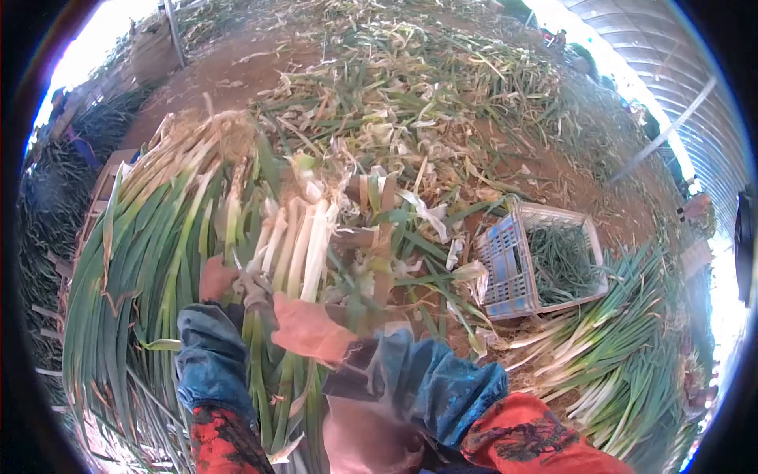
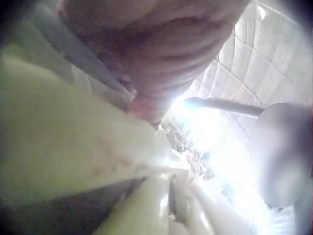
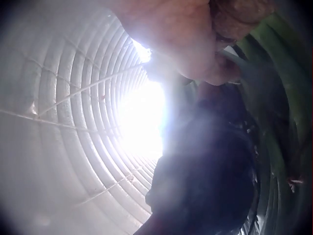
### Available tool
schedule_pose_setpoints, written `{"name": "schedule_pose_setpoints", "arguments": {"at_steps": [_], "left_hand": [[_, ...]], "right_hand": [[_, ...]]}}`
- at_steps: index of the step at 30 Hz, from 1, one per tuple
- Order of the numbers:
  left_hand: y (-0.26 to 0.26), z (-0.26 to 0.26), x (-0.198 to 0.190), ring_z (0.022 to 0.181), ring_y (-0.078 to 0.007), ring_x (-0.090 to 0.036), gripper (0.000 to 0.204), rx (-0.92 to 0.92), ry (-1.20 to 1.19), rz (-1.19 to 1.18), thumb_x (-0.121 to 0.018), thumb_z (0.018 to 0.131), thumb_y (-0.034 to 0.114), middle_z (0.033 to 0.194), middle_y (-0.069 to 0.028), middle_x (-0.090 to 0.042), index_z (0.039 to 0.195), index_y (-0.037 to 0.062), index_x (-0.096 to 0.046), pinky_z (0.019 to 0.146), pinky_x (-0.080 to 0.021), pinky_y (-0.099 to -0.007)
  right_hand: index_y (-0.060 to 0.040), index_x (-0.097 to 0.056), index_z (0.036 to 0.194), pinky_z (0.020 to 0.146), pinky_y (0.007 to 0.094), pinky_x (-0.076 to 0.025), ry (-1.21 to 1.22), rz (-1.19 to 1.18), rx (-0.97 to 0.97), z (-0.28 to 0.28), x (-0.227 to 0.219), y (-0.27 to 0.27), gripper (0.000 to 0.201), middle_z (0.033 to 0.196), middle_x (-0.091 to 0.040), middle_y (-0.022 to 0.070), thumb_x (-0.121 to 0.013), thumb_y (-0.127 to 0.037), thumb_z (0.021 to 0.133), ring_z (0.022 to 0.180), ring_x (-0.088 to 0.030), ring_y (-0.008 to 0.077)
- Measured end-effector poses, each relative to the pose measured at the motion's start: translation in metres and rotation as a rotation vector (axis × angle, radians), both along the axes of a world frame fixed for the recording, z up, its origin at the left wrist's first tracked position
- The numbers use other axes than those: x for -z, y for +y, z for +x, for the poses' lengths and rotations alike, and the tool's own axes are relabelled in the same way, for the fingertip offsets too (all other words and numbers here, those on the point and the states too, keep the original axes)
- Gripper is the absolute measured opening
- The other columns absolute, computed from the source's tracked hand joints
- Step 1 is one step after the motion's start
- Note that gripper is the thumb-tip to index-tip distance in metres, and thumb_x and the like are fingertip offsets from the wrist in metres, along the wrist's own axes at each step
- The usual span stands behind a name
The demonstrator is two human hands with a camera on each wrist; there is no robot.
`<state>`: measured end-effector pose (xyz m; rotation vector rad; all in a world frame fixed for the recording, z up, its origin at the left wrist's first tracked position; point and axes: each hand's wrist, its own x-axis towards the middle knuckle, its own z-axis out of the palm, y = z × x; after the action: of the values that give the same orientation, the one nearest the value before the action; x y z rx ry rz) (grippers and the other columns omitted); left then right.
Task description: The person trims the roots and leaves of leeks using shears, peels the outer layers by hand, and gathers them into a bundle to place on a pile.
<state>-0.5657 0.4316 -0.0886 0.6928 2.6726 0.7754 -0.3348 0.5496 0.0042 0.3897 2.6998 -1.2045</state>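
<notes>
A bundle of large green onions (image 1: 304,245) lies in front of me, with pale white stems away from me and green leaves towards me. My left hand (image 1: 215,278) grips at the bundle's left side, its fingers partly behind the stems. Close up in the left wrist view, the hand (image 2: 161,54) bends over thick pale stems (image 2: 73,132). My right hand (image 1: 312,325) reaches across the leaves from the right. Its fingers curl in beside a brownish patch (image 1: 259,296) between both hands; I cannot tell what that patch is. The right wrist view shows the curled hand (image 3: 181,39) beside green leaves (image 3: 274,98).
To the left lies a big heap of unpeeled green onions (image 1: 150,229) with dry roots. A plastic crate (image 1: 505,265) holding green leaves stands at the right, with more green onions (image 1: 600,347) on the ground beside it. Leaf scraps (image 1: 395,95) litter the soil beyond.
</notes>
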Motion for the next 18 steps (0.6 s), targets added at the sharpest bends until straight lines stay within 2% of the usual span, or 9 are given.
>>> {"name": "schedule_pose_setpoints", "arguments": {"at_steps": [1,3,5,7,10,12,14,17,18], "left_hand": [[-0.008,0.001,0.006,0.082,-0.0317,-0.062,0.040,-0.002,-0.102,0.073,-0.068,0.064,0.021,0.083,-0.0213,-0.064,0.094,-0.0043,-0.064,0.072,-0.046,-0.0379],[-0.008,0.016,-0.045,0.078,-0.0277,-0.062,0.040,-0.038,-0.289,0.211,-0.069,0.063,0.017,0.080,-0.0206,-0.063,0.093,-0.0072,-0.063,0.070,-0.046,-0.0366],[-0.020,-0.005,-0.035,0.073,-0.0297,-0.060,0.046,0.021,-0.308,0.203,-0.074,0.061,0.022,0.080,-0.0190,-0.063,0.095,-0.0049,-0.062,0.065,-0.045,-0.0366],[-0.019,0.006,-0.054,0.073,-0.0336,-0.059,0.044,0.062,-0.020,0.125,-0.072,0.060,0.026,0.078,-0.0182,-0.061,0.092,-0.0032,-0.062,0.066,-0.046,-0.0385],[-0.006,0.010,-0.085,0.077,-0.0338,-0.063,0.027,0.049,0.218,-0.181,-0.065,0.066,0.017,0.082,-0.0199,-0.064,0.084,-0.0023,-0.064,0.069,-0.047,-0.0402],[0.005,0.025,-0.113,0.081,-0.0355,-0.062,0.023,0.131,0.317,-0.298,-0.060,0.068,0.016,0.084,-0.0206,-0.064,0.082,-0.0013,-0.064,0.070,-0.048,-0.0417],[0.012,0.029,-0.121,0.084,-0.0353,-0.063,0.022,0.199,0.398,-0.424,-0.054,0.070,0.015,0.087,-0.0189,-0.064,0.083,0.0009,-0.065,0.071,-0.049,-0.0431],[0.002,0.048,-0.114,0.083,-0.0358,-0.063,0.021,0.148,0.389,-0.453,-0.053,0.071,0.015,0.085,-0.0175,-0.065,0.081,0.0015,-0.066,0.070,-0.049,-0.0426],[-0.007,0.048,-0.105,0.089,-0.0358,-0.062,0.021,0.096,0.295,-0.490,-0.057,0.071,0.017,0.091,-0.0183,-0.064,0.084,0.0015,-0.064,0.073,-0.049,-0.0431]], "right_hand": [[0.0021,-0.043,0.099,0.073,0.0459,-0.048,-0.026,-0.015,0.009,0.002,0.001,-0.001,0.038,0.084,-0.060,0.0258,-0.057,-0.022,0.073,0.083,-0.059,0.0418],[0.0020,-0.043,0.099,0.073,0.0461,-0.048,-0.068,-0.057,0.000,-0.004,-0.001,0.003,0.037,0.084,-0.060,0.0261,-0.057,-0.021,0.073,0.083,-0.059,0.0419],[0.0035,-0.041,0.097,0.072,0.0476,-0.047,-0.089,-0.079,0.010,-0.005,-0.007,0.008,0.036,0.082,-0.059,0.0273,-0.057,-0.018,0.074,0.081,-0.059,0.0430],[0.0040,-0.040,0.097,0.071,0.0478,-0.048,0.019,-0.028,-0.001,0.003,-0.016,0.004,0.037,0.080,-0.060,0.0264,-0.058,-0.019,0.074,0.080,-0.059,0.0438],[0.0048,-0.040,0.099,0.070,0.0475,-0.048,0.029,-0.005,-0.056,0.013,-0.035,-0.002,0.042,0.078,-0.060,0.0262,-0.061,-0.020,0.074,0.078,-0.059,0.0444],[0.0054,-0.039,0.101,0.070,0.0479,-0.048,0.033,0.013,-0.032,0.014,-0.034,0.001,0.044,0.079,-0.060,0.0266,-0.063,-0.020,0.073,0.079,-0.059,0.0449],[0.0060,-0.039,0.103,0.070,0.0483,-0.047,0.085,0.028,-0.008,0.018,-0.031,0.006,0.048,0.078,-0.059,0.0272,-0.064,-0.021,0.072,0.078,-0.058,0.0455],[0.0061,-0.039,0.102,0.069,0.0479,-0.047,0.066,0.047,-0.055,0.029,-0.035,0.002,0.046,0.077,-0.059,0.0268,-0.063,-0.021,0.073,0.078,-0.058,0.0458],[0.0062,-0.039,0.102,0.069,0.0478,-0.047,0.033,0.038,-0.074,0.034,-0.035,0.000,0.046,0.077,-0.059,0.0268,-0.063,-0.021,0.073,0.077,-0.058,0.0459]]}}
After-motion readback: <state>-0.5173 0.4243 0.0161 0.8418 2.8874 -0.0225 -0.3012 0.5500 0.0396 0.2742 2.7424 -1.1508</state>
